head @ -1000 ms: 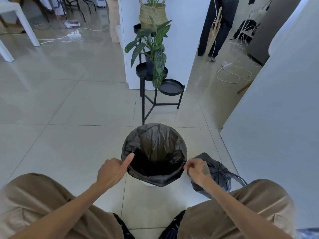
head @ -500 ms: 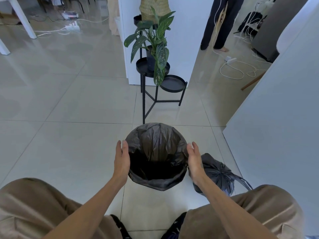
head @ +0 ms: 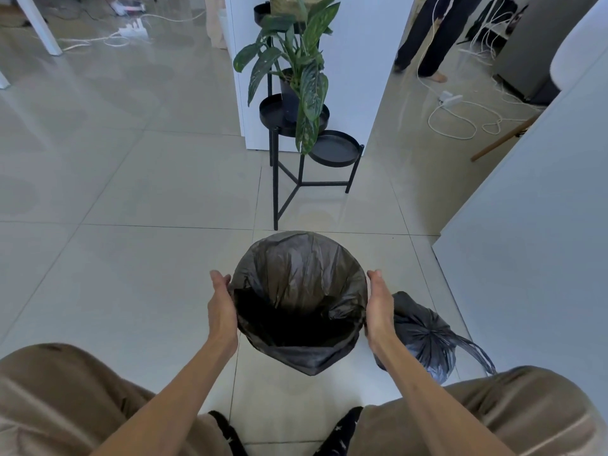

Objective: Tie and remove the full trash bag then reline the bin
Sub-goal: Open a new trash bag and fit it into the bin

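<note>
A round bin stands on the tiled floor between my knees, lined with a fresh black bag (head: 297, 278) whose edge is folded down over the rim. My left hand (head: 222, 309) lies flat against the bin's left side, fingers straight and pointing away from me. My right hand (head: 379, 311) presses the right side the same way. Neither hand pinches the plastic. The tied full trash bag (head: 424, 337) sits on the floor just right of the bin, behind my right forearm, its knotted tails trailing to the right.
A black three-tier plant stand (head: 306, 159) with a leafy plant stands just beyond the bin. A white wall panel (head: 526, 258) runs along the right. Cables (head: 460, 123) lie on the floor far right, where a person's legs (head: 424, 37) stand.
Both hands went from pinching the liner at the near rim to lying flat with straight fingers on the bin's two sides. The view has tilted slightly downward.
</note>
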`<state>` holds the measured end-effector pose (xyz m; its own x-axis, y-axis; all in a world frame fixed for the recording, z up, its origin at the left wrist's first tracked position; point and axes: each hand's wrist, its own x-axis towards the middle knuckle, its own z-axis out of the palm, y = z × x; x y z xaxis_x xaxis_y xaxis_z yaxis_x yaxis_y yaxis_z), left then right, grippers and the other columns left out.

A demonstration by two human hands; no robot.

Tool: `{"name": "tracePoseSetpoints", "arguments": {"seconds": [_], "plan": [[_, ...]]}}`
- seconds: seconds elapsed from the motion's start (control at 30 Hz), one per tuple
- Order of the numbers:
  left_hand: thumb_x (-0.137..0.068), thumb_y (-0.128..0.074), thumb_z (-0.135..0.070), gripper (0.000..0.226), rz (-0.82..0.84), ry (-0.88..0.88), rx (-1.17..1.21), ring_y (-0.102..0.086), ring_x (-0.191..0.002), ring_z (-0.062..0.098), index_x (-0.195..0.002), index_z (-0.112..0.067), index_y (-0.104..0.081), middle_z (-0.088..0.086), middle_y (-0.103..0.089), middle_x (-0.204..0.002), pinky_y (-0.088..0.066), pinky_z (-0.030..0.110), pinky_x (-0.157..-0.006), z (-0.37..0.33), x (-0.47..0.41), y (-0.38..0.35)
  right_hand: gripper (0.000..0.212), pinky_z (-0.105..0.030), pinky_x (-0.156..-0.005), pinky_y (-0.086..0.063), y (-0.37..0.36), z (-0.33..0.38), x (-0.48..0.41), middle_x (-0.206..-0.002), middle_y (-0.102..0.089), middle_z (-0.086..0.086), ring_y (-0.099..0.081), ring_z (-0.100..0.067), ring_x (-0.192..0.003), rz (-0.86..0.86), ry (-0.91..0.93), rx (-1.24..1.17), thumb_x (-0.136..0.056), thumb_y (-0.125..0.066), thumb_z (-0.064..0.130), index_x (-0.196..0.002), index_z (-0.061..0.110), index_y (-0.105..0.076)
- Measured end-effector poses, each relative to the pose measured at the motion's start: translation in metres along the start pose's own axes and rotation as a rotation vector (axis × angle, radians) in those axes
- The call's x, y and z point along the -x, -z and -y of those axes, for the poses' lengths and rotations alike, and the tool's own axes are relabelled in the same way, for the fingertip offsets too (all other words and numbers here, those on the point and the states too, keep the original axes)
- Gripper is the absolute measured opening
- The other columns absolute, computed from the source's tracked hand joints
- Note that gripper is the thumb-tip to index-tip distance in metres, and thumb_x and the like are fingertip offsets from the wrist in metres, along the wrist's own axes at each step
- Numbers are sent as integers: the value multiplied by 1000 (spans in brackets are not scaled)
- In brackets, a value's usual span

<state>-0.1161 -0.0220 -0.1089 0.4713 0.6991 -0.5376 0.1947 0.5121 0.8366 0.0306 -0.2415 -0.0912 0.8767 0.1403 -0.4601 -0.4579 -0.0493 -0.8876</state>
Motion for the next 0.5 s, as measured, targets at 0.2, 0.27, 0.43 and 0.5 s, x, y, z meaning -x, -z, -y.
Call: {"name": "tracePoseSetpoints", "arguments": {"seconds": [0.2,0.27,0.43,0.5], "plan": [[-61,-25,-103,114,210,159,135,-51,-134,32,-142,-27,-57,5,-59,-143,-35,56,-117,13,2,-1,69,-47,-118,-35,-7,-20,-13,-147,-56,-3,-51,-22,-135,117,-120,-6,-94,-42,67,-146,21,-50],[-69,-22,-98,107,200,165,121,-54,-131,32,-136,-25,-62,6,-63,-138,-37,54,-116,13,0,2,68,-47,-119,-34,-5,-24,-14,-148,-54,-4,-49,-23,-137,114,-138,8,-96,-40,65,-148,20,-48],[-98,-19,-70,78,-187,-38,-168,-58,-124,28,-125,-16,-67,5,-69,-125,-41,44,-109,-6,-10,7,51,-40,-113,-37,-3,1,-2,-142,-53,-10,-48,-25,-132,-136,392,561,-104,-39,45,-141,10,-51],[-100,-27,-62,64,-320,-295,-256,-58,-124,22,-126,-18,-65,0,-67,-127,-41,42,-109,-19,-2,6,40,-38,-107,-42,-12,20,1,-131,-59,-10,-53,-24,-123,-92,735,705,-104,-46,34,-132,7,-57]]}}
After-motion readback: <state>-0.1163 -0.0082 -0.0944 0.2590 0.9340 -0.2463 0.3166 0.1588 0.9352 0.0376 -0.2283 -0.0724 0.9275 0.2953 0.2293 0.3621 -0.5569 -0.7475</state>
